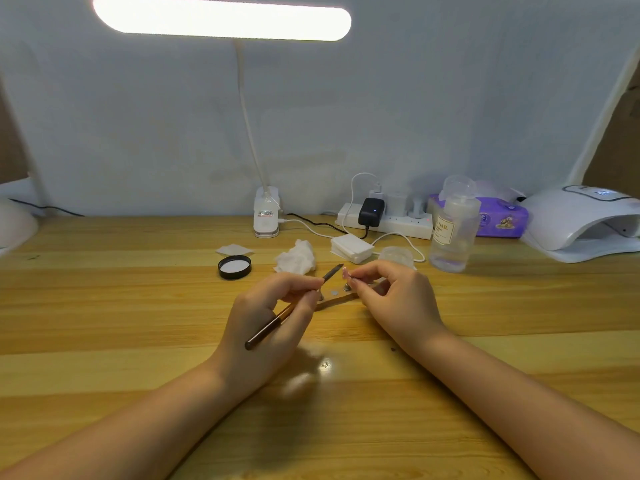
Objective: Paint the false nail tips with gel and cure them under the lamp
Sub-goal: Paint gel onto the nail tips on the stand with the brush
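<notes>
The left hand (273,306) grips a brush (294,306), fingers curled round the middle of its shaft; the dark handle end sticks out below the palm toward the wrist, and the bristle end points up and away toward the right hand (391,292). The right hand pinches a small pink nail tip (345,271) between thumb and forefinger, its other fingers loosely curled. The brush tip lies just beside the nail tip; whether they touch cannot be told. Directly under the two hands, on the bench (138,323), lies a strip holder (341,297) with round metal studs, partly hidden by the fingers.

Beyond the left hand sit a black lid (234,267) and a crumpled tissue (296,261), with a flat pad (234,250) past the lid. Beyond the right hand are a stack of wipes (351,248), a small clear jar (396,257) and a clear bottle (453,230). Well out to the right of the right hand stands the white curing lamp (581,223). At the far edge are a power strip (384,221), a purple tissue pack (502,220), and the clamp base of a desk lamp (221,17), lit overhead.
</notes>
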